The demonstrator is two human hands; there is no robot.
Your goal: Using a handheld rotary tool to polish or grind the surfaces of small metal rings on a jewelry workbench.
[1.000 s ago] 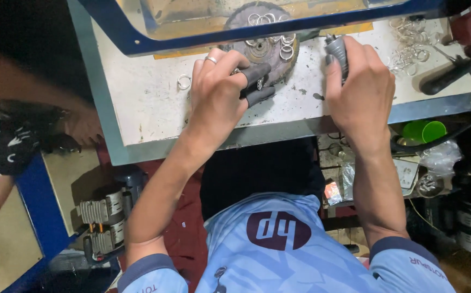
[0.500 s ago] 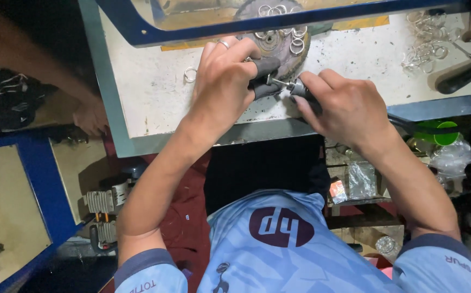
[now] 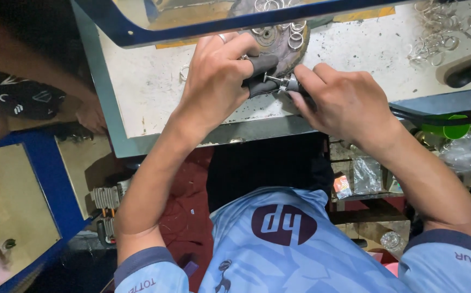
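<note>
fingers of left hand (image 3: pixel 216 81) curled tight, pinching dark cloth pad (image 3: pixel 260 76). right hand (image 3: pixel 344 103) closed around small metal tool (image 3: pixel 284 82), tip touching pad. both over worn white bench (image 3: pixel 154 103), near round metal disc (image 3: pixel 279 40) and loose rings (image 3: pixel 436 32). blue frame (image 3: pixel 192 21) above, another person's arm (image 3: pixel 24 59) off left.

Bench (image 3: pixel 154 92) ahead of person. Both hands meet at bench middle: left hand (image 3: pixel 216 81) left, right hand (image 3: pixel 344 100) right, small rotary tool (image 3: pixel 284 82) between them. Round disc (image 3: pixel 279 40) just behind hands, metal rings (image 3: pixel 295 32) on it. Ring pile (image 3: pixel 436 32) far right on bench.
</note>
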